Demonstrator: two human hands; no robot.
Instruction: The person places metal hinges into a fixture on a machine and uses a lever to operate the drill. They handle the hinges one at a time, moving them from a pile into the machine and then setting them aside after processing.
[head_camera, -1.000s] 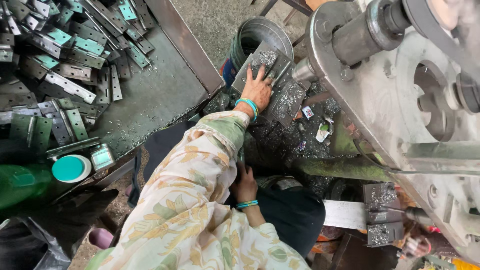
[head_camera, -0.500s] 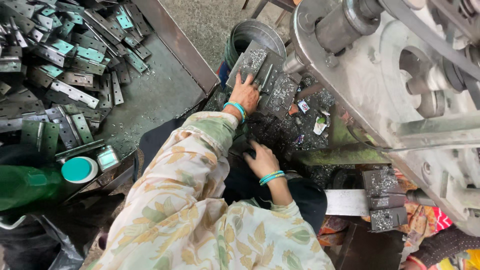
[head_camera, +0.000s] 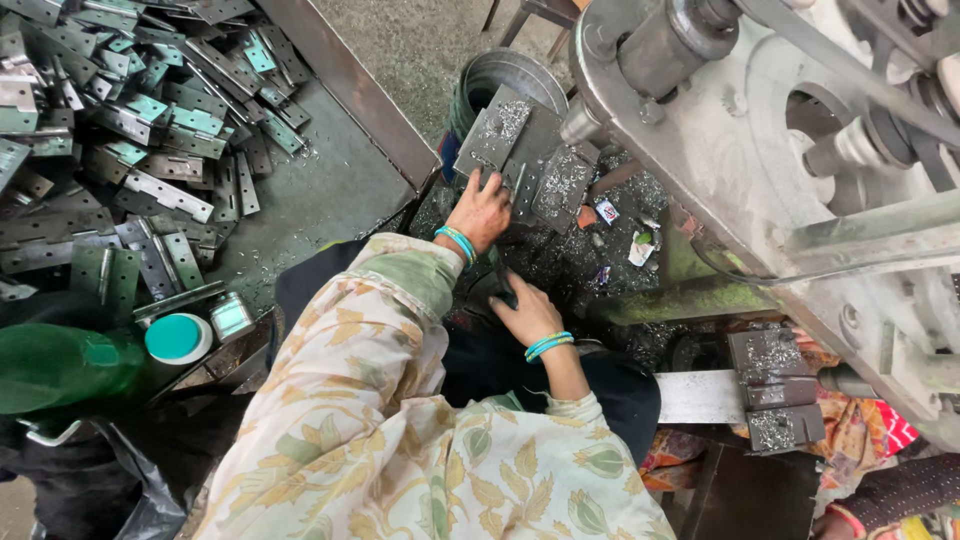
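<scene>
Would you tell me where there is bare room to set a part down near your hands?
Bare tray floor lies between the hinge pile and the tray's raised edge. Around the left hand and right hand, plates and shavings crowd the bench.

- The left hand (head_camera: 484, 208) is stretched forward, palm down, with its fingers spread and curled at the tips.
- The left arm is bent at the elbow, in a loose leaf-patterned sleeve, with teal bangles at the wrist.
- The right hand (head_camera: 527, 312) sits nearer the body, fingers pointing to the left, thumb tucked, the wrist ringed with similar bangles.
</scene>
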